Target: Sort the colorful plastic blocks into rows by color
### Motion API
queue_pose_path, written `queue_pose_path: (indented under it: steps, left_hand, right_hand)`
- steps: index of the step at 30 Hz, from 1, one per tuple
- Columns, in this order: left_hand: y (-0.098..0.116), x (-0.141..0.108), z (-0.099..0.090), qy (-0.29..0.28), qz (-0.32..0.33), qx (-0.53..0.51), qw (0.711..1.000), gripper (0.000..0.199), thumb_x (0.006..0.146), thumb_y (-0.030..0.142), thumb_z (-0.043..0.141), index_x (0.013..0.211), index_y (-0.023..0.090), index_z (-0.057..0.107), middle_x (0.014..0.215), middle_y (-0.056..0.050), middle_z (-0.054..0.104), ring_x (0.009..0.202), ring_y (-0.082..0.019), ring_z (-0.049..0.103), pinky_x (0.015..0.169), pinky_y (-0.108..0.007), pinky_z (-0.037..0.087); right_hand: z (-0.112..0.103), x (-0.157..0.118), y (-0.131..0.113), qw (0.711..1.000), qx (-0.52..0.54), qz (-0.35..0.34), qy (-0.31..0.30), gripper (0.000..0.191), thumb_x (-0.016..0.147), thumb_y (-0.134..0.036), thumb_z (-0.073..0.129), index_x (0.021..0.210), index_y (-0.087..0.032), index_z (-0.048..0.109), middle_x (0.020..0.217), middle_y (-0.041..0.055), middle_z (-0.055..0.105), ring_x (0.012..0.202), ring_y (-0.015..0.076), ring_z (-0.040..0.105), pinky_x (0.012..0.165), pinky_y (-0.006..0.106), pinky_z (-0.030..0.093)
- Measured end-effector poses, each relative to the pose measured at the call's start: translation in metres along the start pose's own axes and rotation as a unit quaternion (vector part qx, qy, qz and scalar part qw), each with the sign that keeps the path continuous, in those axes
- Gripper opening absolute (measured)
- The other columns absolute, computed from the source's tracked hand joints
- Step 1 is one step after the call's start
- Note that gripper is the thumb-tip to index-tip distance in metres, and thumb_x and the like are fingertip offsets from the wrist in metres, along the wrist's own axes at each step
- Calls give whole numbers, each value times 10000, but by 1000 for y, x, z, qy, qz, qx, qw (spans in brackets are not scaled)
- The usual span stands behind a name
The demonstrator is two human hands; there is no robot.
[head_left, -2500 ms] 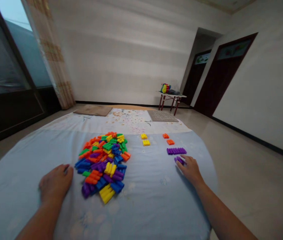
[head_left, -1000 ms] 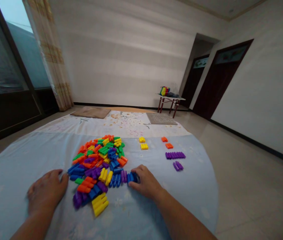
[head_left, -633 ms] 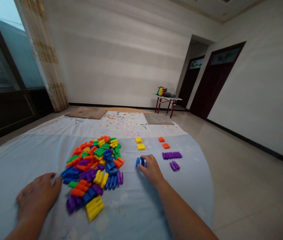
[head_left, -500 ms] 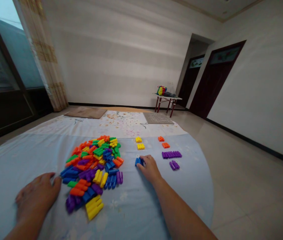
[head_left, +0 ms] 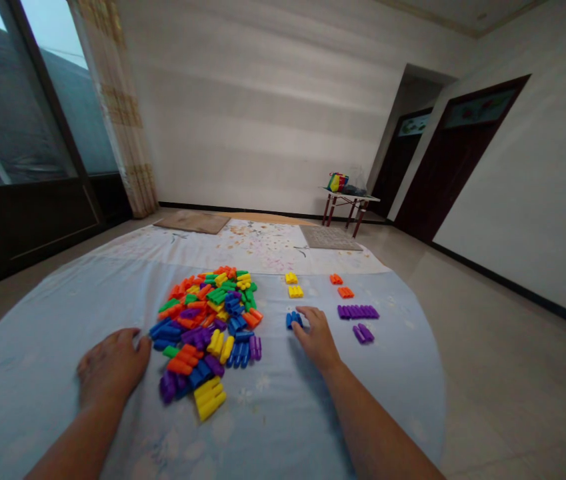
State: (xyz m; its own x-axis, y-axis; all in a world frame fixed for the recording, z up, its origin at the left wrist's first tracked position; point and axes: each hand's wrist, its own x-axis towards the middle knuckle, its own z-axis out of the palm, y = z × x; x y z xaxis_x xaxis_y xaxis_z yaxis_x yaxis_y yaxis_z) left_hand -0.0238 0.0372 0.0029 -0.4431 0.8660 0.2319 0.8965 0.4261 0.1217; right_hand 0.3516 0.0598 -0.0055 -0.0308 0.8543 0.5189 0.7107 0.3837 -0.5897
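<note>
My right hand (head_left: 317, 337) is beside a small blue ribbed plastic block (head_left: 291, 321) lying on the cloth. Its thumb and fingers are spread around the block's right end, with a gap between them. My left hand (head_left: 113, 365) rests on the cloth with fingers loosely stretched, its thumb close to the left edge of a pile of coloured plastic blocks (head_left: 197, 320). The pile mixes orange, green, yellow, purple and blue pieces. Beyond the blue block lie two yellow blocks (head_left: 295, 291). To the right are two orange blocks (head_left: 345, 293), a long purple row (head_left: 358, 312) and a shorter purple block (head_left: 363, 333).
A light blue cloth (head_left: 263, 427) covers the round table, with a white floral cloth (head_left: 257, 247) at its far side. Two flat mats, one brown (head_left: 193, 222) and one grey (head_left: 331, 238), lie there. Behind stands a small table (head_left: 350, 197) with bags.
My right hand's fingers have loosened from the blue block and drawn slightly apart from it. The view has shifted, so everything appears further right. My left hand stays beside the pile.
</note>
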Motion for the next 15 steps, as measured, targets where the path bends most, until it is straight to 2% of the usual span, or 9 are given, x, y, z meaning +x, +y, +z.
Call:
queue_pose_path:
  steps: [3,8,11,15]
  left_hand:
    - [3,-2,-4,2,0,-14,1000,508,823,420,286,1130,122,562,1160,-179,573,1045,-326,522,902,-438,347]
    - [4,-4,-6,10,-3,-24,1000,493,828,406,287,1123,125,565,1156,-170,576,1045,-320,523,906,-438,341]
    - [4,-5,-5,17,-8,-24,1000,490,832,405,279,1126,134,562,1164,-154,575,1052,-309,519,913,-429,337]
    - [4,-7,-2,26,-14,-26,999,483,833,407,280,1117,143,568,1162,-145,575,1063,-306,510,933,-432,321]
  right_hand:
    - [0,-6,-25,996,42,-82,-16,256,799,-195,546,1050,-179,595,1019,87,610,996,196,518,913,360,401]
    - [12,-19,-68,972,49,-187,-133,237,783,-194,594,1020,-210,606,1015,55,628,994,186,516,893,349,390]
    - [22,-22,-78,961,12,-204,-184,306,768,-228,618,1073,-226,594,1103,54,609,1053,211,478,893,373,376]
    - [30,-22,-77,959,-53,-179,-214,430,751,-306,638,1165,-237,547,1272,64,521,1120,255,425,914,427,349]
